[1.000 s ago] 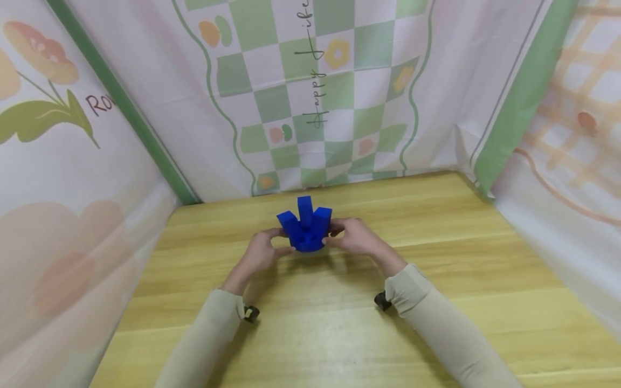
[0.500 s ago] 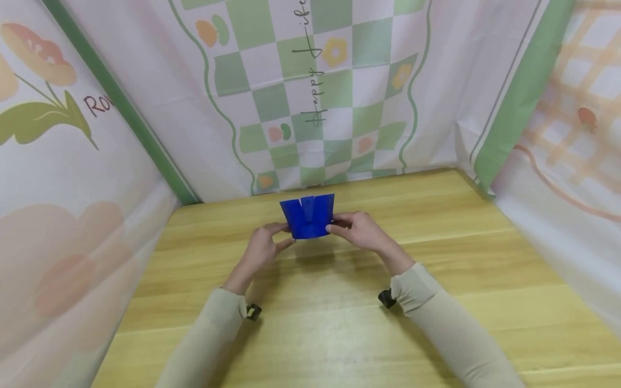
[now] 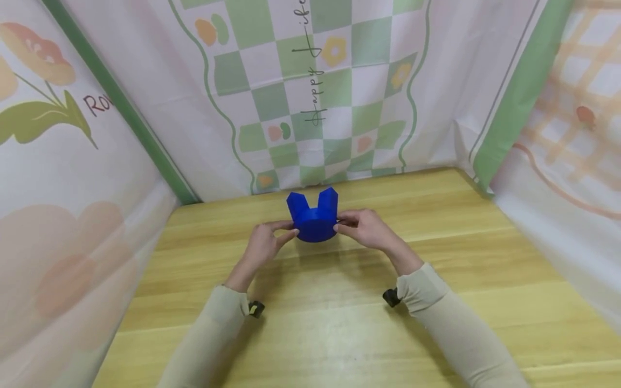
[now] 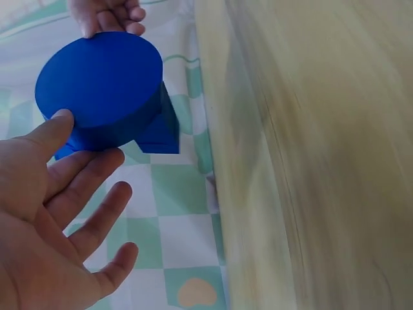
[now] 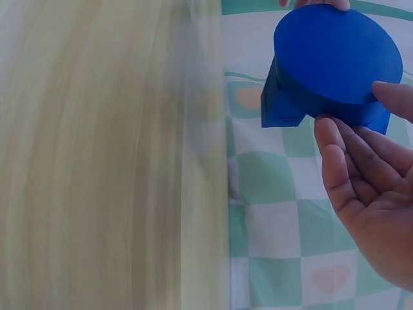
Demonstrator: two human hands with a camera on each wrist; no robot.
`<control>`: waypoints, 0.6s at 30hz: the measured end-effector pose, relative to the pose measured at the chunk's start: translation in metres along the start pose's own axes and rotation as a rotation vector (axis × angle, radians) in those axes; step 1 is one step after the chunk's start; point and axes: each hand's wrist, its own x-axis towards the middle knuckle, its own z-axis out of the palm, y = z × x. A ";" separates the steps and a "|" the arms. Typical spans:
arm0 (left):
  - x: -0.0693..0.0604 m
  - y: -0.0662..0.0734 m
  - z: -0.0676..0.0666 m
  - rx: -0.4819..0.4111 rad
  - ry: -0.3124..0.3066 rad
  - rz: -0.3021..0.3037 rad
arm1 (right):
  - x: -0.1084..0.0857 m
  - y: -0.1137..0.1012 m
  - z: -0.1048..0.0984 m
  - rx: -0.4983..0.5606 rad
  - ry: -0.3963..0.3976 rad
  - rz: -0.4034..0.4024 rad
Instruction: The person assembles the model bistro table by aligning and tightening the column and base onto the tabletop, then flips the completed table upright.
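Note:
A blue piece with a flat round base and block-like prongs is held up over the far part of the table, tilted so its smooth disc face turns toward me. Two prongs stick up and away behind the disc. My left hand pinches the rim at the left between thumb and fingertips; in the left wrist view its lower fingers spread free of the blue piece. On the opposite side my right hand pinches the rim, its thumb on the disc edge in the right wrist view. The other prongs are hidden.
The wooden table lies under both forearms. A checked green and white curtain hangs just behind its far edge, with printed cloth at the left and right. Small black devices sit at both wrists.
The blue piece has been tipped over between my hands: its prongs and hollow side faced me before, then its side, and now its flat base. Both hands shifted slightly right.

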 end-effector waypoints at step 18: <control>0.014 0.006 0.011 -0.215 0.004 -0.122 | 0.006 0.005 -0.005 0.056 0.035 0.147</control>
